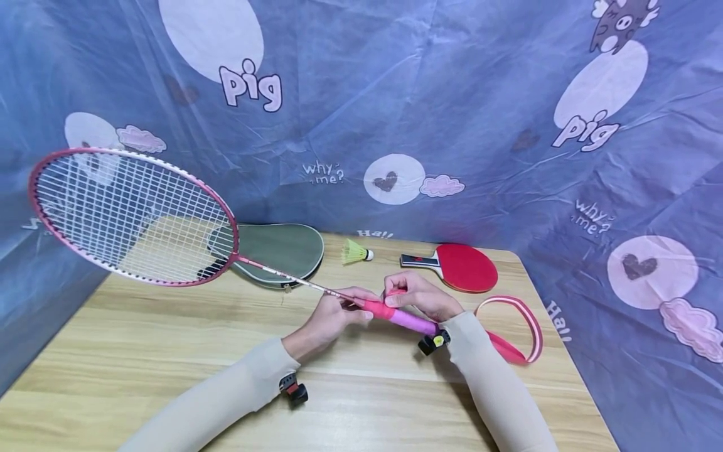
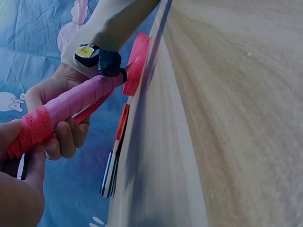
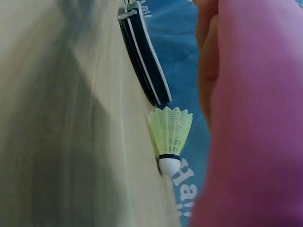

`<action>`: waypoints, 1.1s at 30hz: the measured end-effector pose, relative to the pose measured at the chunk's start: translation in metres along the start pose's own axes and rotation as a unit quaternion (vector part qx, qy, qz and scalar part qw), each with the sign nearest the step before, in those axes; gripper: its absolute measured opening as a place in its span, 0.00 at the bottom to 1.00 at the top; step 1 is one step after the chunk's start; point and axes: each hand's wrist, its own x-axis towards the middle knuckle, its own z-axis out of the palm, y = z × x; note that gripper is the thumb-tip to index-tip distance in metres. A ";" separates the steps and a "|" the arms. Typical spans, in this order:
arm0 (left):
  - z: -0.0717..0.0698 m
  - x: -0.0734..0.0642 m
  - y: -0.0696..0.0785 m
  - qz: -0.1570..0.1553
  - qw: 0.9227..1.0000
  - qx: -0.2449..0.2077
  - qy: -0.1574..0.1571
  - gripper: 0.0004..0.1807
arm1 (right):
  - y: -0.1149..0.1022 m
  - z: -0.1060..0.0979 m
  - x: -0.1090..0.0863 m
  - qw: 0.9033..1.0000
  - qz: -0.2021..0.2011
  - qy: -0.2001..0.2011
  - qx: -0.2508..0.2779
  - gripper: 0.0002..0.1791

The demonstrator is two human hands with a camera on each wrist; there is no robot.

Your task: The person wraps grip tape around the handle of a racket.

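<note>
A badminton racket (image 1: 294, 280) is held above the table, its strung head raised to the left. My left hand (image 1: 333, 319) grips it where the shaft meets the handle, thumb and fingers around it. Red perforated grip tape (image 2: 35, 126) is wound over the upper end of the pink-purple handle (image 1: 414, 321). My right hand (image 1: 420, 296) pinches the tape beside the wound part, fingers curled. From there the tape runs behind the handle, and its loose end lies in a loop (image 1: 536, 339) on the right. In the right wrist view the handle (image 3: 260, 118) fills the right side.
Along the back of the wooden table (image 1: 169, 351) lie a green zippered racket case (image 1: 282, 251), a yellow shuttlecock (image 1: 356, 252) and a red table tennis paddle (image 1: 465, 268). A blue printed cloth (image 1: 339, 94) hangs behind and beside the table. Small cameras sit on both wrists.
</note>
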 end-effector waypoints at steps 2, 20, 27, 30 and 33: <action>-0.001 0.000 -0.002 0.005 1.000 -0.004 -0.002 0.21 | 0.003 -0.001 0.002 1.000 -0.004 -0.008 0.001 0.12; 0.003 -0.002 0.001 -0.036 0.992 0.083 0.093 0.15 | -0.009 0.000 0.003 0.992 0.014 0.056 -0.115 0.15; 0.001 -0.002 -0.001 -0.035 0.995 0.062 0.067 0.16 | -0.006 -0.001 0.002 0.994 0.009 0.050 -0.096 0.10; 0.000 -0.001 -0.002 -0.031 0.996 0.055 0.059 0.16 | -0.006 -0.002 0.001 0.994 0.005 0.047 -0.095 0.09; 0.000 -0.001 -0.004 -0.033 0.997 0.042 0.050 0.17 | -0.005 -0.002 0.001 0.995 0.004 0.048 -0.092 0.09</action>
